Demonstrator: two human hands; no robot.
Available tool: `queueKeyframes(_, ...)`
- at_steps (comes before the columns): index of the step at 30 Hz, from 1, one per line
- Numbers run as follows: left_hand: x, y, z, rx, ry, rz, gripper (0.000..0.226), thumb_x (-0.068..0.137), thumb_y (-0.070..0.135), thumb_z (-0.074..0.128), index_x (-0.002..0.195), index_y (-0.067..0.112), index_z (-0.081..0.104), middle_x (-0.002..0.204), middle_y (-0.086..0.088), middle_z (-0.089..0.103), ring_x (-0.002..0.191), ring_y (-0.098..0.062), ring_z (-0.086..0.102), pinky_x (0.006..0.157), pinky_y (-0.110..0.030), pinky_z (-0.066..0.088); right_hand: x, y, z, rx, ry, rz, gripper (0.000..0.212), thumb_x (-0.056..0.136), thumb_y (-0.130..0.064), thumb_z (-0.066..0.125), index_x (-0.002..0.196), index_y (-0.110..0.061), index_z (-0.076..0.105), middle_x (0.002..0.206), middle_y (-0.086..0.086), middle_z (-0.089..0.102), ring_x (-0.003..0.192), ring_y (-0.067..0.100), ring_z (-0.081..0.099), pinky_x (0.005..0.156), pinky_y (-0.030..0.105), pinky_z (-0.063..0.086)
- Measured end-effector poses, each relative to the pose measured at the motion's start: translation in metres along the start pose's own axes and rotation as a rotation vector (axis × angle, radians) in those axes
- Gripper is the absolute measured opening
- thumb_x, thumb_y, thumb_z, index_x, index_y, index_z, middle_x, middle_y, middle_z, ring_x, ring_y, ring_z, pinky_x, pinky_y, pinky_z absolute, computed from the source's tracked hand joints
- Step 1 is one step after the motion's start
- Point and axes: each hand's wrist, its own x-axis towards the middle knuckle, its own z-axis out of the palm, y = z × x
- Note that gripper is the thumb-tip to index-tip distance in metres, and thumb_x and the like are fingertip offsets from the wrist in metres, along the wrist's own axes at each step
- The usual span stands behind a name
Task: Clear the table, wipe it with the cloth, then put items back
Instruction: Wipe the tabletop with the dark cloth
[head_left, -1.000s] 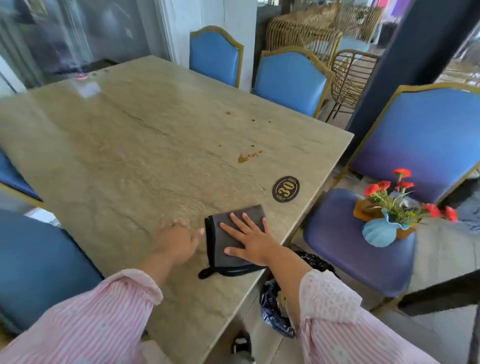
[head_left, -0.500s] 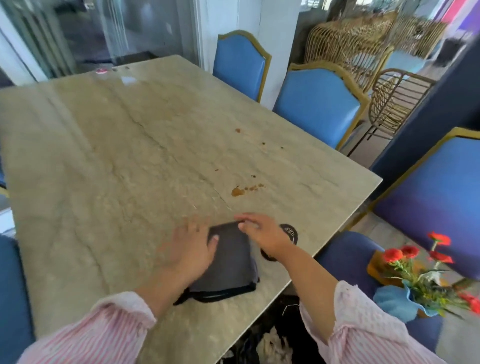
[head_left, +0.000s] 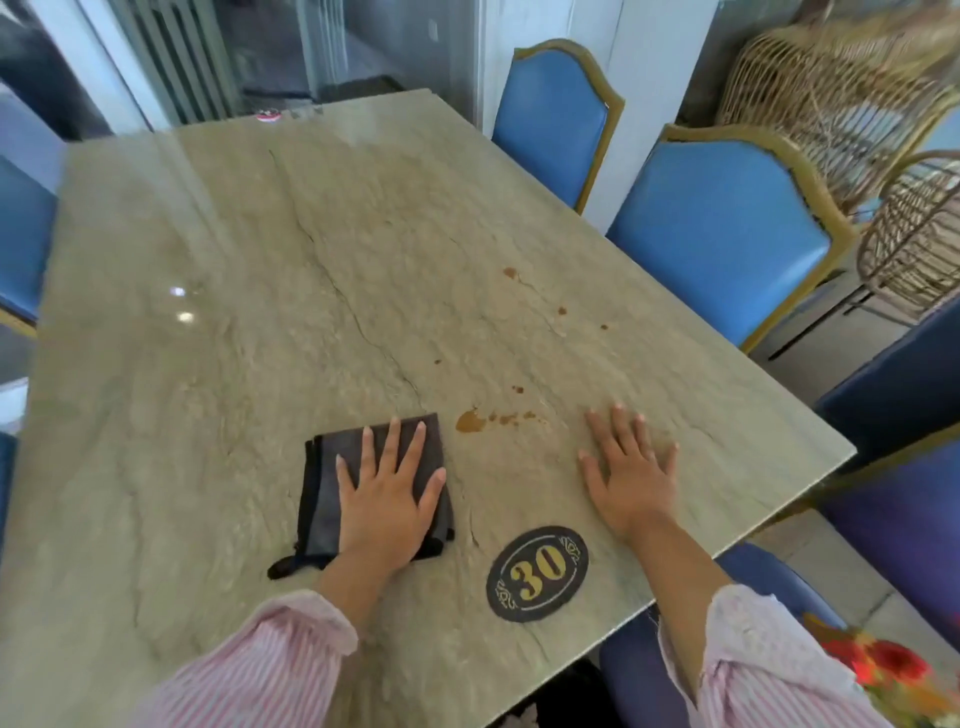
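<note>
A folded dark grey cloth (head_left: 324, 488) lies on the beige stone table (head_left: 260, 291) near its front edge. My left hand (head_left: 387, 493) presses flat on the cloth with fingers spread. My right hand (head_left: 631, 475) rests flat on the bare tabletop to the right, apart from the cloth. Brown spill stains (head_left: 471, 421) sit between the two hands, with smaller spots (head_left: 510, 273) farther back. A black oval plate with a gold "30" (head_left: 537, 573) lies near the front edge. Red flowers (head_left: 883, 662) show at the bottom right, below table level.
Blue padded chairs with gold frames (head_left: 722, 234) stand along the right side, and one more (head_left: 553, 119) at the far end. Wicker chairs (head_left: 841, 98) are behind them. Another blue chair (head_left: 21, 234) is at the left. A small round red-and-white object (head_left: 267, 115) lies at the far edge.
The cloth passed from under my right hand to under my left hand. My right hand moved off to the right and now lies flat on the table. The view shifted toward the tabletop.
</note>
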Motion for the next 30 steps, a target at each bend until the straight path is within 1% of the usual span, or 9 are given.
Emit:
queueKeyframes(4,0.053,0.017,-0.006,0.015,-0.009,-0.059,0.061,0.094,0.056,0.011,0.148,0.035,-0.009,0.16,0.003,-0.008,0.147,-0.029,-0.01,0.117,-0.056,-0.003,0.007,0.003,0.004,-0.012,0.047,-0.013,0.057,0.096,-0.056,0.013,0.148,-0.043,-0.005,0.158,-0.011,-0.011,0.147,0.018,-0.011,0.116,0.052,-0.008)
queueKeyframes(10,0.009,0.035,0.013,0.066,-0.019,0.176,0.069,0.08,0.063,-0.017,0.145,0.043,-0.008,0.159,0.009,-0.007,0.147,-0.027,-0.009,0.116,-0.053,-0.003,0.005,0.005,0.005,-0.008,0.035,-0.024,0.058,0.094,-0.058,0.011,0.147,-0.043,-0.008,0.158,-0.01,-0.013,0.146,0.019,-0.013,0.117,0.053,-0.008)
queueKeyframes(16,0.032,-0.011,-0.005,-0.014,0.003,-0.093,0.055,0.094,0.055,0.009,0.146,0.043,-0.004,0.159,0.01,-0.009,0.147,-0.026,-0.012,0.117,-0.054,-0.004,0.003,0.001,0.002,0.005,0.024,-0.005,0.058,0.094,-0.059,0.012,0.147,-0.044,-0.008,0.158,-0.011,-0.012,0.146,0.017,-0.014,0.117,0.052,-0.008)
queueKeyframes(20,0.082,0.003,-0.012,-0.002,-0.032,-0.096,0.054,0.097,0.048,0.012,0.146,0.04,-0.008,0.159,0.007,-0.012,0.146,-0.03,-0.014,0.116,-0.057,-0.005,0.002,0.0,-0.002,0.005,0.013,0.017,0.058,0.093,-0.059,0.014,0.146,-0.046,-0.009,0.157,-0.013,-0.012,0.146,0.015,-0.013,0.118,0.051,-0.007)
queueKeyframes(22,0.092,0.021,-0.01,0.003,-0.054,-0.045,0.054,0.097,0.048,0.01,0.146,0.038,-0.011,0.159,0.005,-0.014,0.145,-0.033,-0.015,0.115,-0.058,-0.006,0.004,-0.004,-0.003,0.002,0.023,0.042,0.059,0.094,-0.057,0.022,0.148,-0.045,0.002,0.159,-0.012,-0.002,0.148,0.017,-0.005,0.118,0.051,-0.003)
queueKeyframes(24,0.083,0.035,-0.005,0.013,-0.064,0.024,0.055,0.097,0.049,0.009,0.146,0.037,-0.014,0.158,0.004,-0.016,0.145,-0.034,-0.016,0.115,-0.058,-0.006,0.016,-0.013,-0.009,0.026,0.093,0.081,0.053,0.092,-0.053,0.034,0.143,-0.04,0.027,0.155,-0.005,0.022,0.143,0.024,0.018,0.114,0.052,0.012)
queueKeyframes(26,0.061,0.038,0.001,0.019,-0.036,0.091,0.058,0.092,0.055,0.002,0.145,0.039,-0.013,0.158,0.005,-0.015,0.145,-0.032,-0.015,0.115,-0.056,-0.006,0.039,-0.017,-0.018,0.075,0.173,0.132,0.048,0.091,-0.048,0.038,0.137,-0.032,0.04,0.146,0.002,0.035,0.133,0.028,0.031,0.109,0.05,0.023)
queueKeyframes(28,0.051,0.03,0.001,-0.001,-0.014,0.11,0.065,0.083,0.059,-0.007,0.146,0.041,-0.01,0.159,0.007,-0.011,0.146,-0.03,-0.014,0.116,-0.054,-0.007,0.062,-0.012,-0.021,0.083,0.161,0.153,0.051,0.094,-0.05,0.032,0.142,-0.033,0.033,0.154,0.003,0.025,0.141,0.03,0.021,0.114,0.054,0.015)
queueKeyframes(30,0.068,0.02,-0.002,-0.009,0.023,0.064,0.063,0.086,0.059,-0.003,0.146,0.042,-0.007,0.159,0.009,-0.008,0.146,-0.029,-0.012,0.116,-0.053,-0.006,0.076,-0.002,-0.016,0.023,0.081,0.146,0.055,0.095,-0.055,0.023,0.147,-0.042,0.016,0.16,-0.003,0.007,0.147,0.027,0.003,0.117,0.056,-0.002)
